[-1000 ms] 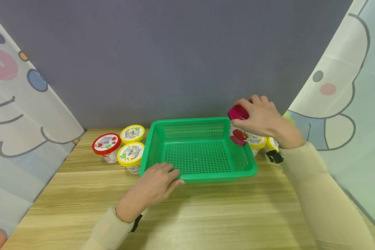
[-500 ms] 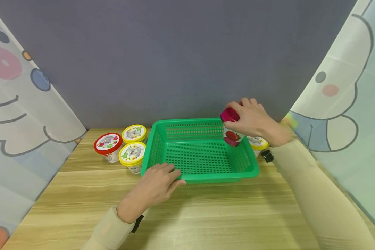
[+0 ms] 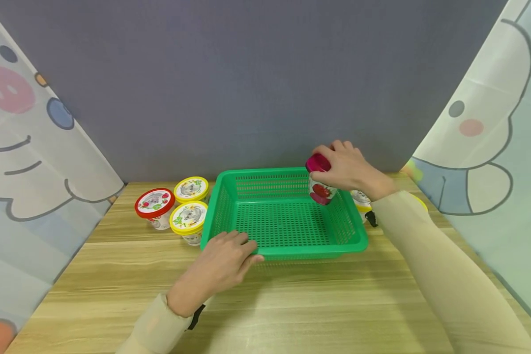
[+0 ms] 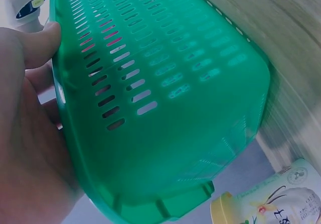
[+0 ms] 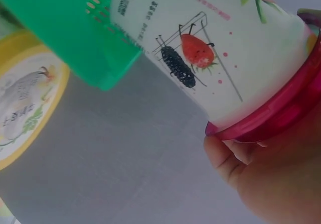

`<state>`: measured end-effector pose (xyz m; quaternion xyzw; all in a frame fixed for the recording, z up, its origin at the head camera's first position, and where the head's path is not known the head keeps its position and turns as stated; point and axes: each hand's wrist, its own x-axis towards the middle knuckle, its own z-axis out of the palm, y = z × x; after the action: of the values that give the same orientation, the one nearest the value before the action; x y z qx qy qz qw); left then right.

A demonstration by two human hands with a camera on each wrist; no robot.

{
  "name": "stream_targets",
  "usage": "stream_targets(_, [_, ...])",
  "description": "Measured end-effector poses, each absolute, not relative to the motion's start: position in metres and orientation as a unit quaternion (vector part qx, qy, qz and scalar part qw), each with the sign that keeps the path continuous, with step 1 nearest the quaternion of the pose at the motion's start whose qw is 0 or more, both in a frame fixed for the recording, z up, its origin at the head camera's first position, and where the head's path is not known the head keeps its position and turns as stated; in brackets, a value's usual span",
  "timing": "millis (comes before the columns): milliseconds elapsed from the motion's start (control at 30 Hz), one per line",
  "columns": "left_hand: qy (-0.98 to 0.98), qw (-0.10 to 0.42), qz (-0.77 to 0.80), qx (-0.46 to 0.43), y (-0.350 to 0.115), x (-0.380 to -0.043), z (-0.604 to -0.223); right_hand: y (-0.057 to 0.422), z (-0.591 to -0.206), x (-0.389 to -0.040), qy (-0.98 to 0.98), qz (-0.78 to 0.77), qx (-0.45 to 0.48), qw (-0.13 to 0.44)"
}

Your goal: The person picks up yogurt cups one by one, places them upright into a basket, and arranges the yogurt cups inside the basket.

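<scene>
My right hand grips a yogurt tub by its magenta lid, over the right end of a green basket. Strawberry and mulberry pictures cover the white side of this tub in the right wrist view, where fingertips press at the lid's edge. The tub is tilted, with its base above the basket floor. At the basket's front left, my left hand holds the rim. Its thumb lies on one side of the rim and the fingers curl on the other, as the left wrist view shows.
Left of the basket stand a red-lidded tub and two yellow-lidded tubs, one nearer and one behind. Another yellow-lidded tub is at the basket's right, partly behind my right arm. A grey panel rises behind the table.
My right hand has carried the magenta-lidded yogurt tub leftward from the basket's right end wall to over its inside, slightly lower. The left hand keeps its hold on the rim.
</scene>
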<state>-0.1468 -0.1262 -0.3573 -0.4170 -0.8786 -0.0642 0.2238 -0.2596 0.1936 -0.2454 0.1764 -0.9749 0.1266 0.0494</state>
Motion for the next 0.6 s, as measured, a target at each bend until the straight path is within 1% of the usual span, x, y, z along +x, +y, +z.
stream_targets(600, [-0.882,0.222,-0.050,-0.413,-0.125,-0.145,-0.357,0.198,-0.276,-0.288,-0.976,0.109,0.190,0.017])
